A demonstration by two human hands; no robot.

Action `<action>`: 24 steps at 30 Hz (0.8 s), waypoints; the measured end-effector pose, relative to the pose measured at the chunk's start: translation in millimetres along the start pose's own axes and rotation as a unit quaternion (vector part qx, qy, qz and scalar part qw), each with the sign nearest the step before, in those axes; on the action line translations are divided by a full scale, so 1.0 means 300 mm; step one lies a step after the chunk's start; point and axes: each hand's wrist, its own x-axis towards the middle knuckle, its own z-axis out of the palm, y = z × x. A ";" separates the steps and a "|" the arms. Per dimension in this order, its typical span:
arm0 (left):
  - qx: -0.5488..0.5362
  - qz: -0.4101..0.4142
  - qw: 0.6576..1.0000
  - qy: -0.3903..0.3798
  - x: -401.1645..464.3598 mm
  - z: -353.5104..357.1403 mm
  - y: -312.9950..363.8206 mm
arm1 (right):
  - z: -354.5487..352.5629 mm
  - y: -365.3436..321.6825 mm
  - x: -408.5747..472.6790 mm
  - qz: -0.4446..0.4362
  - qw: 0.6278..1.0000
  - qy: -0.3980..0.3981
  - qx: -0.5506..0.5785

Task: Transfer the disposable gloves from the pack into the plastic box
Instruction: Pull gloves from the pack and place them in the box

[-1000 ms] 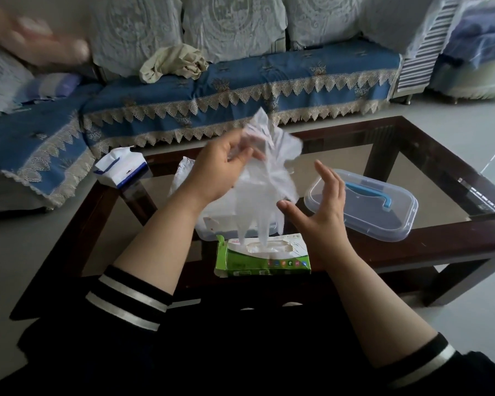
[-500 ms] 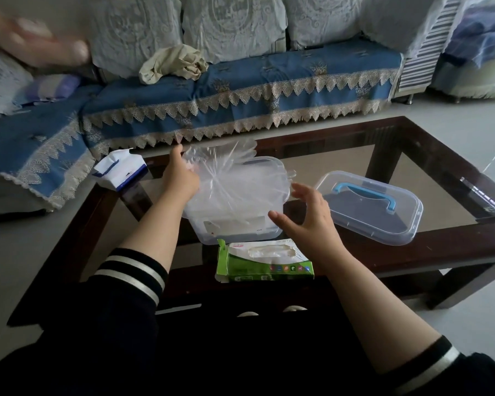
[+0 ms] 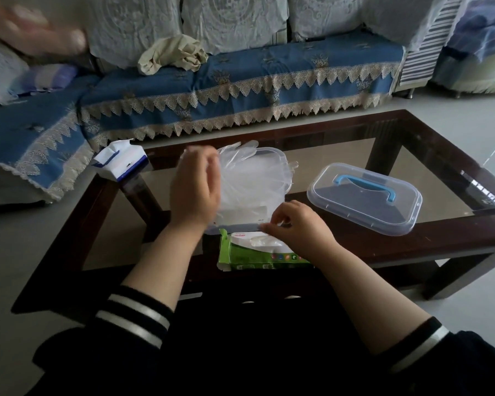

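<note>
sleeves [image 3: 132,318]: dark w/ white stripes, both forearms bare, nearest to camera
pack [image 3: 249,252]: green and white, lies on near rail of table, just in front of box; oval hole on top shows clear film inside
R hand [image 3: 300,227]: above pack's right part, fingers curled, tips pinch at thin clear film near pack's hole, at box's near edge; what exactly is pinched is too small to tell
L hand [image 3: 194,190]: over left part of box, fingers relaxed and together, blurred; rests on or just above gloves, contact not clear
box [image 3: 280,161]: clear plastic, open, on table behind pack
gloves [image 3: 249,178]: clear, crumpled pile in box, some fingers stick out over far rim
lid [image 3: 363,198]: clear w/ blue handle, lies flat on table, right of box, apart from it
table [image 3: 440,235]: dark wood frame, glass top
carton [image 3: 120,161]: white and blue, on table's far left corner
sofa [image 3: 240,81]: behind table, blue cover w/ lace trim; beige cloth [image 3: 172,55] crumpled on seat
</note>
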 end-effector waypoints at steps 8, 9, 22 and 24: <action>-0.006 -0.096 0.870 -0.484 -0.179 0.016 0.132 | 0.053 0.028 0.027 0.045 0.982 -0.149 -0.108; -0.007 -0.141 0.842 -0.521 -0.189 0.024 0.123 | 0.056 0.028 0.030 0.050 0.982 -0.148 -0.106; 0.007 -0.187 0.790 -0.584 -0.272 0.098 0.062 | 0.115 0.031 0.041 0.070 0.979 -0.093 -0.165; 0.005 -0.185 0.793 -0.580 -0.278 0.098 0.056 | 0.132 0.029 0.036 0.057 0.977 -0.086 -0.186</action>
